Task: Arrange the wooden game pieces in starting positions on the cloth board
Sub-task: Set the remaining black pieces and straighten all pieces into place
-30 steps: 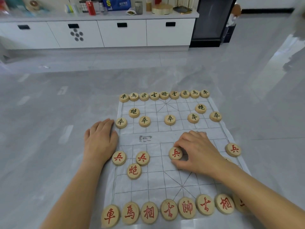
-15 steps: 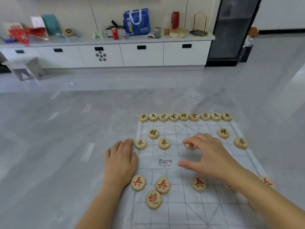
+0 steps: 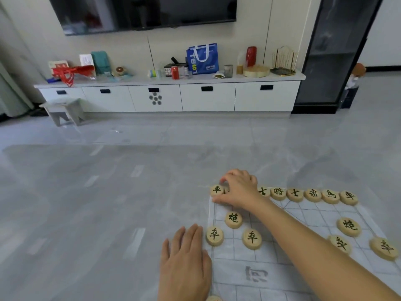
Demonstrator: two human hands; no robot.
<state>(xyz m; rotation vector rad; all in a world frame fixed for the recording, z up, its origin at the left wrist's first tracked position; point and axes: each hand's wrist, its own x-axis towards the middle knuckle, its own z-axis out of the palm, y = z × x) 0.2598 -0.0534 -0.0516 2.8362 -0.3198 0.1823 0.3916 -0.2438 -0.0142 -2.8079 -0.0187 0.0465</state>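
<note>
Grey tiled floor carries the cloth board, lower right of view. Wooden pieces line its far edge; others stand in rows nearer.

Left hand: flat, fingers straight, at the cloth's left edge.

Right hand: fingers curled down over the far row, just beside the corner piece; grip hidden, cannot tell.

Back wall: white drawer cabinet, television above, grey stool at left.

Background furnishings. A white drawer cabinet stood against the wall on a grey tiled floor, bearing a blue bag and red can; a small stool stood at left.
</note>
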